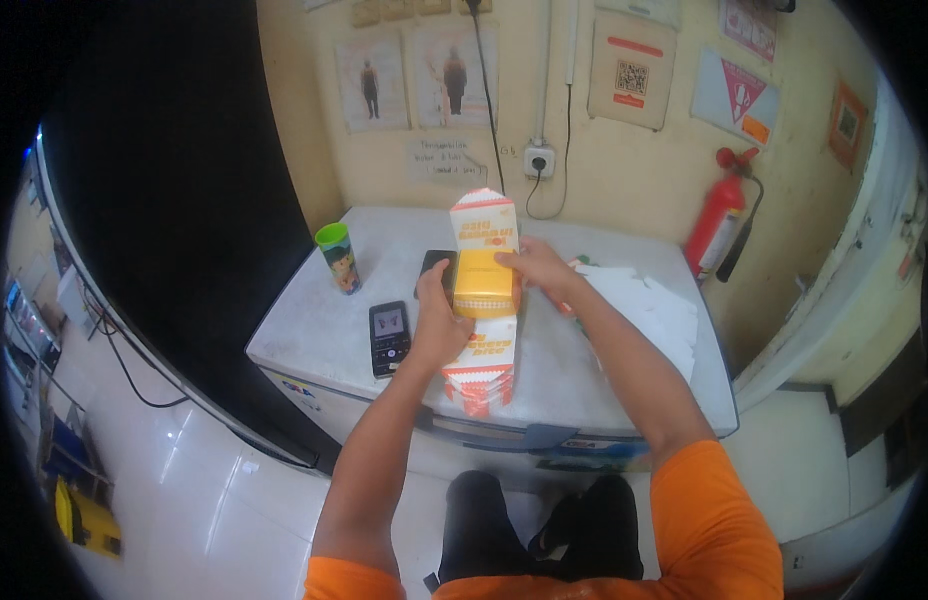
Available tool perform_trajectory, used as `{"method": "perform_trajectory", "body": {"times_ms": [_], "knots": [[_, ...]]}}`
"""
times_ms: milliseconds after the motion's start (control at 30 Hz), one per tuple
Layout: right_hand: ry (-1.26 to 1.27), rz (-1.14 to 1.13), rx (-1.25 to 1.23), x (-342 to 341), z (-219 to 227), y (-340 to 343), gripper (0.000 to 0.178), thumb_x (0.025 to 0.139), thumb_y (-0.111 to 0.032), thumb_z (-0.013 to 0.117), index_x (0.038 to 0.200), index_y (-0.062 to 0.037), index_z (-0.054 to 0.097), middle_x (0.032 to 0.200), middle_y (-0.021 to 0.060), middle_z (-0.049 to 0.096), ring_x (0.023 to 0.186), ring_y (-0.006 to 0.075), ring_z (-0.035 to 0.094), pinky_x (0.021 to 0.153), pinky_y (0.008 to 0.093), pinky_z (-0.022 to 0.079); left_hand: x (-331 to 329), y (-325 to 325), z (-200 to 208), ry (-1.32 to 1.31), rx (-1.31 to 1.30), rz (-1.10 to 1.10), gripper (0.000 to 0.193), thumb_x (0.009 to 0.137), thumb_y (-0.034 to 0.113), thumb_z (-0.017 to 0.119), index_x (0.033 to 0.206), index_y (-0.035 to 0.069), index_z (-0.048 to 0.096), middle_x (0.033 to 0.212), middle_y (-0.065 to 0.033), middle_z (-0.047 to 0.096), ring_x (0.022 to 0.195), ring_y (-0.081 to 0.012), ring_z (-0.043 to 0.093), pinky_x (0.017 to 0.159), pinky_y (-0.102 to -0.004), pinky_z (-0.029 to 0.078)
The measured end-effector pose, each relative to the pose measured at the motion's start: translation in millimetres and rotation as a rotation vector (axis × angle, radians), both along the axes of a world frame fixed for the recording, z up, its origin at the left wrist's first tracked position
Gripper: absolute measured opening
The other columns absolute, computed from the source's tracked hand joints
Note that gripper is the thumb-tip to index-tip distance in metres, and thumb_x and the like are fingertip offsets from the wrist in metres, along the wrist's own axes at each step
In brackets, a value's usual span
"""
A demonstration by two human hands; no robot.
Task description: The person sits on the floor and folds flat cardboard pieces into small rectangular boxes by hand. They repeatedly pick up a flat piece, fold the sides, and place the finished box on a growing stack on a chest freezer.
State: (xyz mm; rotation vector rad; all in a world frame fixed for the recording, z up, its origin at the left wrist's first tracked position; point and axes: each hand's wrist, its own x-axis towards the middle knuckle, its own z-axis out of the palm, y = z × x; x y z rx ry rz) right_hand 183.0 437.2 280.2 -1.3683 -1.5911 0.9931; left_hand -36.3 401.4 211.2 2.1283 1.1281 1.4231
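Between my hands, on the white chest-like top, lies a partly unfolded cardboard box [484, 283] with a yellow middle. One white-and-orange flap [484, 222] stretches away toward the wall, and another flap [484, 343] with a red zigzag edge reaches toward me. My left hand [446, 320] grips the box's left side, fingers curled at the edge. My right hand [534, 268] holds the far right corner, its thumb on the yellow panel. The fingers beneath the cardboard are hidden.
A phone [389, 338] lies left of the box, and a dark flat object [437, 272] is partly behind my left hand. A green cup [338, 258] stands at the far left. White flat sheets [644, 315] lie under my right forearm. A fire extinguisher [717, 222] hangs at the right.
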Motion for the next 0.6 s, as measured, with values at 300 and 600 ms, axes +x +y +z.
{"method": "perform_trajectory", "body": {"times_ms": [300, 600], "knots": [[-0.331, -0.229, 0.078, -9, -6, -4, 0.052, 0.090, -0.029, 0.072, 0.130, -0.0013, 0.054, 0.128, 0.0224, 0.060, 0.120, 0.0309, 0.059, 0.091, 0.0430, 0.050, 1, -7, 8, 0.361, 0.145, 0.016, 0.048, 0.092, 0.020, 0.062, 0.134, 0.000, 0.055, 0.148, -0.0232, 0.046, 0.136, -0.0416, 0.044, 0.115, -0.0455, 0.035], [-0.735, 0.079, 0.623, 11, -24, 34, 0.043, 0.095, -0.031, 0.061, 0.130, -0.0064, 0.060, 0.137, 0.0204, 0.057, 0.128, 0.0358, 0.051, 0.105, 0.0456, 0.042, 5, -9, 4, 0.492, 0.133, -0.009, 0.048, 0.095, 0.011, 0.055, 0.139, -0.006, 0.046, 0.150, -0.0252, 0.044, 0.135, -0.0426, 0.046, 0.115, -0.0460, 0.038]]}}
